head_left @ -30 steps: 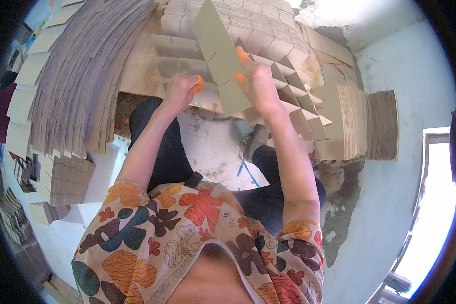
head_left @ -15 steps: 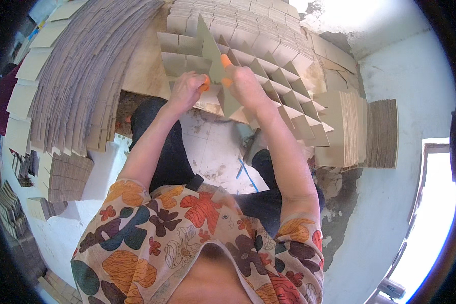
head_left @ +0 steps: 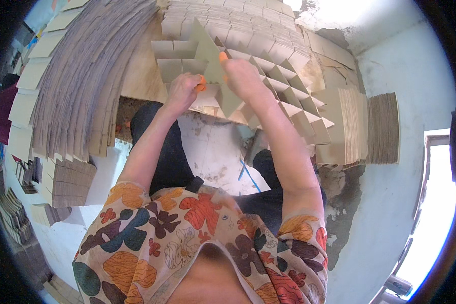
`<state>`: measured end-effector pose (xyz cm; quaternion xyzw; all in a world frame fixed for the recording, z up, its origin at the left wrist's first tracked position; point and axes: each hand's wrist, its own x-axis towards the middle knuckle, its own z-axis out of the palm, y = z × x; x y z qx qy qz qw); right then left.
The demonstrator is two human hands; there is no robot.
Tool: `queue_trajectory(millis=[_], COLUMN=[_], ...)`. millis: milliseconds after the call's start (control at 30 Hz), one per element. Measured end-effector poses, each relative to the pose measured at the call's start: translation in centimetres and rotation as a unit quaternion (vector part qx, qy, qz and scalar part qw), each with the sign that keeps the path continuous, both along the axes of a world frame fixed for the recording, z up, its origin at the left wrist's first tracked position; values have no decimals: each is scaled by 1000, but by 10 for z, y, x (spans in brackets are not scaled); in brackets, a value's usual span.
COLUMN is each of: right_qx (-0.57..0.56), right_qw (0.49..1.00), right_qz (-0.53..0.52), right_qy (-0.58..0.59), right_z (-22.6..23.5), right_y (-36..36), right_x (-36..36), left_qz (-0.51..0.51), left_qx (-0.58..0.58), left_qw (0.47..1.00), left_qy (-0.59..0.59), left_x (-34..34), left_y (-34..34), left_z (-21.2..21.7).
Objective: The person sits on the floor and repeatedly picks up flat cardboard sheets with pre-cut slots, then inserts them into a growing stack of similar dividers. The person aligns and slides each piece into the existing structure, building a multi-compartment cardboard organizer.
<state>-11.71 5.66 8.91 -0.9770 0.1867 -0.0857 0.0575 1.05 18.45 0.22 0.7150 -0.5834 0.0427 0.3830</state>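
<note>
Lowered into the cardboard lattice [head_left: 268,81], the flat strip [head_left: 210,55] stays pinched by left hand [head_left: 183,87] and right hand [head_left: 242,77].

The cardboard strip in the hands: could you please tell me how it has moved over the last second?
The cardboard strip, held high and tilted a second ago, has come down into the cardboard grid. Both the left hand and the right hand kept their hold on it and sank with it. The stacks of cardboard sheets at the left stayed as they were.
</note>
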Motion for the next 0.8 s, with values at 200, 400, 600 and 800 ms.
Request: queue_trajectory(millis=[200,400,600,800], right_qx=[26,56,-158,-159], right_qw=[998,996,932,786], right_qz=[24,-42,-270,-597], right_qy=[48,-46,-184,-6], right_z=[-44,-20,-23,-58], right_y=[18,21,-55,-100], right_x=[-6,-36,-174,-326], left_qz=[-22,-14,-26,-24], left_qx=[27,36,8,-42], left_qw=[999,999,1000,997], left_qy=[-9,5,6,-63], left_x=[2,-2,-3,-9], left_y=[-1,5,8,16], left_z=[-14,-2,5,14])
